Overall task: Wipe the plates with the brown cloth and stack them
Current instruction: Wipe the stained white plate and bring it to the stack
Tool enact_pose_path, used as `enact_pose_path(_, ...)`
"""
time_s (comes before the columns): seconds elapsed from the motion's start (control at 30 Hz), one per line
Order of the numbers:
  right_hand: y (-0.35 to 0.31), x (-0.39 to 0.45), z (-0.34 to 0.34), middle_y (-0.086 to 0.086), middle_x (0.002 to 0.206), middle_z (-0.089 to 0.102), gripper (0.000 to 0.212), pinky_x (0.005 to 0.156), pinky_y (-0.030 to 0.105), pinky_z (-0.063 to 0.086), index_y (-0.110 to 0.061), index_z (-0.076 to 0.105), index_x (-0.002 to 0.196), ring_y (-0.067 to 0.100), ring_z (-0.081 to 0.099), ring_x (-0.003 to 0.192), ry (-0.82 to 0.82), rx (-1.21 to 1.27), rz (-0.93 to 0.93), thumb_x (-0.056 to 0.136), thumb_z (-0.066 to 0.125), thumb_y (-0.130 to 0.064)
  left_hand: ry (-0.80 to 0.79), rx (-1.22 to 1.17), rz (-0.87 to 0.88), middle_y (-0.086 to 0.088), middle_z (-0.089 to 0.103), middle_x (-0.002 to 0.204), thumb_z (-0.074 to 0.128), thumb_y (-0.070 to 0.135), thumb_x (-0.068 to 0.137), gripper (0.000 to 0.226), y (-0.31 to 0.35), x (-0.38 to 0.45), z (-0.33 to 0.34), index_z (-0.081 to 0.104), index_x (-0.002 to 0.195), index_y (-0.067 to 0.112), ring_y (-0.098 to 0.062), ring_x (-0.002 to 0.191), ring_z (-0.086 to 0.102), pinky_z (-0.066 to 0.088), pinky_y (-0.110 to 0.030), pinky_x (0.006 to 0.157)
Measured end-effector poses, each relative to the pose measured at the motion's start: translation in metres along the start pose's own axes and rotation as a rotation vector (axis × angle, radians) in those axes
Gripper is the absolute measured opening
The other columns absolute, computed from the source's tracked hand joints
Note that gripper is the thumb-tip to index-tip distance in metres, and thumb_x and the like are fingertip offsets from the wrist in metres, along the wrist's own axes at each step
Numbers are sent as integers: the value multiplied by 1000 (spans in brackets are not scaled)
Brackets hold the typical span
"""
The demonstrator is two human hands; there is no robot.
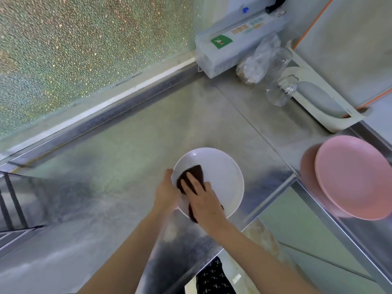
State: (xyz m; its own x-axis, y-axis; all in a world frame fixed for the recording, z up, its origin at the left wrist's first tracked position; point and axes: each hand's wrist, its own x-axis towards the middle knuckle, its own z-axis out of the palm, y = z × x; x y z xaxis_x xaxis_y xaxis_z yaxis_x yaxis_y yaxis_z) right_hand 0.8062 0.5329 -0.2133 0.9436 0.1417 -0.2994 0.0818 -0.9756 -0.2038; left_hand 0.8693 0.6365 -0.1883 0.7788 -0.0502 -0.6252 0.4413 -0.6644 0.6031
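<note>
A white plate (222, 166) is held over the steel counter near its front edge. My left hand (166, 190) grips the plate's left rim, thumb over the edge. The brown cloth (194, 172) lies on the plate's face, and my right hand (203, 198) presses it down with straight fingers spread over it. Part of the cloth hangs out below my right palm. A stack of pink plates (356, 177) sits at the right on the counter's side wing.
The steel counter (127, 155) stretches left and back to a frosted glass wall. At the back right stand a pale blue box (237, 43), a plastic bag, clear glass jars (282, 90) and a white rack (331, 115). The counter edge and floor lie below right.
</note>
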Motion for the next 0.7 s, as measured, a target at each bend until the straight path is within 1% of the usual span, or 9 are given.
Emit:
enact_pose_path(0.03, 0, 10, -3, 7, 145, 42, 63, 75, 36, 48, -19, 41, 139, 30, 56, 99, 26, -14, -21, 78, 47, -32, -6, 7, -5, 0, 52, 79, 47, 13, 88, 18, 0, 3, 0, 39, 101, 22, -32, 84, 57, 47, -34, 66)
enact_pose_path(0.07, -1, 18, -10, 5, 143, 46, 64, 64, 34, 49, -22, 43, 138, 29, 58, 88, 28, -18, -4, 76, 49, -37, -11, 5, -12, -1, 51, 79, 47, 14, 88, 18, 0, 5, -1, 38, 103, 22, -33, 83, 58, 52, -38, 67)
enact_pose_path(0.13, 3, 34, -19, 4, 143, 46, 79, 56, 30, 46, -25, 43, 139, 27, 57, 82, 48, -43, 47, 65, 70, -34, -20, 1, -31, -2, 51, 81, 47, 16, 89, 20, 0, 5, -1, 36, 105, 23, -33, 83, 58, 57, -46, 68)
enact_pose_path(0.2, 9, 42, -25, 6, 154, 27, 88, 67, 33, 45, -23, 26, 149, 29, 51, 97, 66, -21, 148, 71, 69, -18, 5, -64, -68, 1, 48, 79, 43, 11, 88, 21, 0, 1, 0, 35, 102, 23, -33, 83, 55, 58, -50, 65)
enact_pose_path(0.27, 18, 47, -32, 5, 159, -4, 87, 80, 34, 39, -20, -1, 152, 30, 38, 112, 41, -62, 224, 85, 53, -9, 35, -161, -110, 5, 44, 78, 36, 2, 86, 27, 1, -5, 2, 36, 103, 23, -31, 84, 51, 58, -52, 65)
enact_pose_path(0.33, 29, 43, -37, 5, 158, -16, 82, 85, 34, 36, -18, -10, 150, 31, 33, 118, 38, -100, 285, 89, 43, -5, 65, -218, -147, 8, 41, 79, 32, -3, 83, 33, 2, -9, 5, 37, 104, 22, -31, 86, 48, 57, -54, 66)
enact_pose_path(0.47, 45, 21, -33, 6, 158, -15, 74, 96, 35, 36, -16, -7, 151, 32, 34, 120, 16, -139, 421, 93, 39, -8, 128, -231, -187, 1, 43, 82, 32, -6, 81, 43, 4, -11, 8, 42, 115, 18, -31, 87, 47, 56, -57, 69)
enact_pose_path(0.6, 40, -7, -28, 10, 158, -6, 69, 88, 33, 41, -15, 3, 151, 31, 37, 118, 18, -78, 608, 94, 42, -16, 170, -278, -221, 2, 42, 80, 34, -4, 79, 40, 3, -13, 14, 43, 109, 21, -33, 85, 50, 56, -57, 72)
enact_pose_path(0.7, 23, -25, -18, 11, 157, 15, 66, 75, 32, 47, -14, 26, 148, 32, 47, 108, 125, -31, 717, 90, 54, -23, 204, -310, -241, 5, 44, 76, 36, -2, 78, 35, 5, -20, 19, 42, 106, 20, -33, 86, 52, 55, -54, 76)
